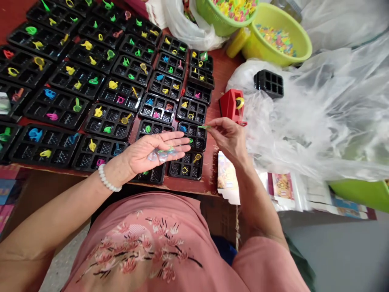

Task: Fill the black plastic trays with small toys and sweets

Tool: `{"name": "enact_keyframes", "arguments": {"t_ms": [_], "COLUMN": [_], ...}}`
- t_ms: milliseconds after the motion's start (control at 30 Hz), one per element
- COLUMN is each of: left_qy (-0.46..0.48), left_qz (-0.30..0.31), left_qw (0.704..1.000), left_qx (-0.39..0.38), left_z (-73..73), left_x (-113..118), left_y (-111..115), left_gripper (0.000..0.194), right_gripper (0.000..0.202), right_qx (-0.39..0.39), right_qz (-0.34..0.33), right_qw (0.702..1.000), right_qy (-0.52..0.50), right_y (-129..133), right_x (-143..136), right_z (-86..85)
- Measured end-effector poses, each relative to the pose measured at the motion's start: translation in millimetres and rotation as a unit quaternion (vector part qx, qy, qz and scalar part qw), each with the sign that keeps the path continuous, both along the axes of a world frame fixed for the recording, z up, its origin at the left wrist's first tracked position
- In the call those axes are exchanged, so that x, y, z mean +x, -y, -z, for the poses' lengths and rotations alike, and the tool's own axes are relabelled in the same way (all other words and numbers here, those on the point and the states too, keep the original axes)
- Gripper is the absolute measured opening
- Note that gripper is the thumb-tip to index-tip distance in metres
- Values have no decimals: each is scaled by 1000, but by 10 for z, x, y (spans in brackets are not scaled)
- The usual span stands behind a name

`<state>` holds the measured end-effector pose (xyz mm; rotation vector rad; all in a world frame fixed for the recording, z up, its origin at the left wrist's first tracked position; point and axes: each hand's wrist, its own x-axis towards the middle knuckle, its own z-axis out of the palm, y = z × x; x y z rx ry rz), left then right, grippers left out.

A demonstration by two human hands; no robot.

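Observation:
My left hand (152, 152) is palm up with its fingers stretched out, and several small clear packets (164, 154) with bits of green in them lie on it. My right hand (226, 136) pinches a small green piece (204, 127) between thumb and fingertips, at the right edge of a black tray (199, 142) that holds blue and green pieces. Many black compartment trays (63, 101) stand in rows on the red table (209, 178), with small coloured plastic pieces in some of their compartments. My left hand partly covers the trays beneath it.
Behind my right hand stands a red tape dispenser (227, 106). Green (212, 20) and yellow-green (296, 30) basins of coloured pieces are at the back. Clear plastic bags (319, 109) fill the right side, with stacked black trays (269, 83) on them. A printed box (226, 178) lies near the front edge.

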<state>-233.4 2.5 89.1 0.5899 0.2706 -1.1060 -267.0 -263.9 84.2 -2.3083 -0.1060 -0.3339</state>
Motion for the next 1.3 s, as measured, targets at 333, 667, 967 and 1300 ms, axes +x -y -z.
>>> {"name": "enact_keyframes", "arguments": {"t_ms": [333, 667, 967, 1300], "left_qy": [-4, -71, -31, -12], "left_qz": [-50, -15, -43, -116], "left_qw": [999, 991, 998, 992], "left_qx": [-3, -112, 29, 41], "left_z": [5, 145, 11, -81], "left_x": [92, 120, 149, 441], "left_y": [1, 97, 106, 130], "left_gripper": [63, 52, 73, 59], "right_gripper": [21, 22, 14, 24], "right_qx": [-240, -112, -15, -257], "right_qz": [-109, -220, -43, -37], "right_qw": [964, 969, 999, 965], "right_qy": [6, -6, -11, 20], "right_y": [203, -703, -72, 359], "right_x": [196, -52, 362, 990], "right_z": [99, -75, -34, 231]}}
